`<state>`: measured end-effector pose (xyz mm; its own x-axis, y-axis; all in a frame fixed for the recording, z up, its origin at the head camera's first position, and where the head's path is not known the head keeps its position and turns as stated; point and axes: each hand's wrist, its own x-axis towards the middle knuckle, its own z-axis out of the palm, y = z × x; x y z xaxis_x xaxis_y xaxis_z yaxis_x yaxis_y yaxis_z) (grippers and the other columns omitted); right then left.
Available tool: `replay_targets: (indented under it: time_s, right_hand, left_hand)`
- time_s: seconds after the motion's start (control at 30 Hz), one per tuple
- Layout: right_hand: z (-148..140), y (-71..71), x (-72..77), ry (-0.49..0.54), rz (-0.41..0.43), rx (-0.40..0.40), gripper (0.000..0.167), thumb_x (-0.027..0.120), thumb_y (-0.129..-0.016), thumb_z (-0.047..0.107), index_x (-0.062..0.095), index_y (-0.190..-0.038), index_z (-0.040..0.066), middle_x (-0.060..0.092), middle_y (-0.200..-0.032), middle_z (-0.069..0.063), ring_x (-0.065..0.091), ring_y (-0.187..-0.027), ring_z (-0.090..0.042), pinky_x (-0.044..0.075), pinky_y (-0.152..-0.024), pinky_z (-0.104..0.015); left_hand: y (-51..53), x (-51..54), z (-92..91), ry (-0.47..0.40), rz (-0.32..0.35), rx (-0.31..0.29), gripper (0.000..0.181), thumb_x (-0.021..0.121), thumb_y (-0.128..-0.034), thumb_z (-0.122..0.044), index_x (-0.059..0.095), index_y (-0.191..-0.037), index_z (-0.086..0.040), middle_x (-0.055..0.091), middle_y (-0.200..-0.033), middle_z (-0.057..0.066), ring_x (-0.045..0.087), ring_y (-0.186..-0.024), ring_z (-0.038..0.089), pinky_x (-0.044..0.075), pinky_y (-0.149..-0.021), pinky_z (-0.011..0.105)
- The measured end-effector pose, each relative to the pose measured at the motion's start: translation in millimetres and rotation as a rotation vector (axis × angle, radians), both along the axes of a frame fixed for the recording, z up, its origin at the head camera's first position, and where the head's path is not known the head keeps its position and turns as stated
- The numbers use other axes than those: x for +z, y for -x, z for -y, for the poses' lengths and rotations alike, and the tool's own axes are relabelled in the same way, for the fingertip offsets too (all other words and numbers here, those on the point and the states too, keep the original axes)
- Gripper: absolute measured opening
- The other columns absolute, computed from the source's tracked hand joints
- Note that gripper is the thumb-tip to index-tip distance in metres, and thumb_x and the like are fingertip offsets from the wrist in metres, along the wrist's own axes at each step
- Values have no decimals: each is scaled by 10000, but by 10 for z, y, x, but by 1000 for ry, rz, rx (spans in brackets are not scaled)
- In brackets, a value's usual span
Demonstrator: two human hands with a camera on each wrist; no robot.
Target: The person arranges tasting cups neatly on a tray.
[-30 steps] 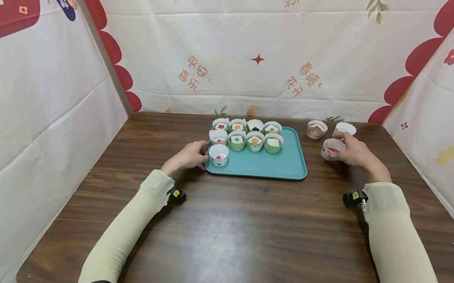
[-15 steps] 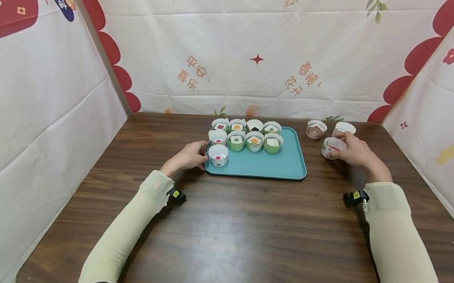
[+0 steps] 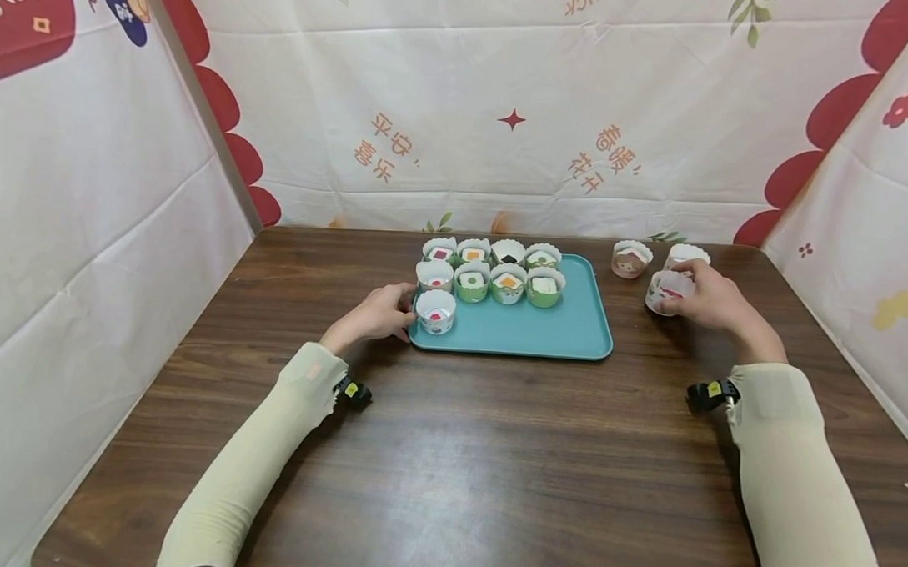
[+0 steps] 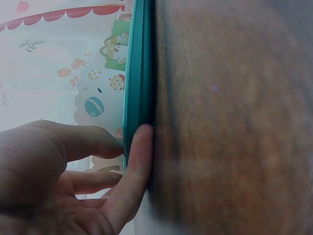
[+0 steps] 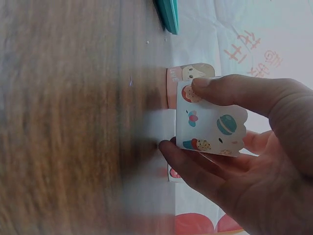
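Note:
My right hand (image 3: pixel 709 302) holds a white paper baking cup (image 5: pixel 208 120) by its sides, thumb opposite the fingers. The cup has printed sweets on its wall and a red-topped piece inside. In the right wrist view its base appears raised off the table. At the turquoise tray's (image 3: pixel 527 329) left edge, my left hand (image 3: pixel 374 314) pinches the rim between thumb and finger, seen in the left wrist view. Close beside that hand stands a white baking cup (image 3: pixel 435 314) with a red-topped piece. Several more filled cups, among them a green one (image 3: pixel 472 284), fill two rows behind it.
Two baking cups stand at the table's back right: a pinkish cup (image 3: pixel 631 261) with a printed face, and a white cup (image 3: pixel 688 255) partly behind my right hand. The brown wooden table (image 3: pixel 448 467) ends at a printed white cloth wall (image 3: pixel 461 92).
My right hand and its baking cup have shifted slightly toward the back of the table and to the right. The left hand stays at the tray's edge.

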<state>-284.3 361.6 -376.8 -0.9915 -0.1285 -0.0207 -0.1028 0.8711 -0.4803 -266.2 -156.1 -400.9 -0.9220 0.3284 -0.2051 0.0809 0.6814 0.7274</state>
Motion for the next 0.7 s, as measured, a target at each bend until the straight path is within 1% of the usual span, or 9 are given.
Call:
replay_targets:
  time_s: [0.23,0.4,0.57,0.7]
  right_hand:
    - [40,-22,41,16,9,-18,810,768,-903,269,321,-1472,-94,445,-1368,-414,481,-1151,-529,433,-939,-636]
    - [89,-35,73,22,0,-26,828,766,-904,260,310,-1491,-105,466,-1356,-409,480,-1166,-527,432,-962,-647]
    - [153,-45,125,25,-6,-19,840,774,-899,250,306,-1496,-112,477,-1358,-405,485,-1191,-530,435,-990,-656]
    - [194,-52,164,17,-16,-5,835,778,-901,243,308,-1485,-124,481,-1346,-411,492,-1190,-532,441,-986,-661]
  left_hand:
    - [-2,3,-1,-5,-5,1,611,586,-1003,-39,355,-1564,38,599,-1195,243,703,-823,241,663,-680,293]
    - [-2,-4,-1,-4,-4,2,607,588,-1001,-39,361,-1558,41,598,-1185,237,706,-811,234,663,-676,292]
    - [-4,4,-6,-10,-3,1,608,587,-999,-34,360,-1557,47,598,-1196,245,708,-815,236,664,-679,293]
    - [-6,11,-8,-10,-1,-2,611,582,-1003,-35,351,-1563,45,595,-1205,245,702,-828,237,664,-683,290]
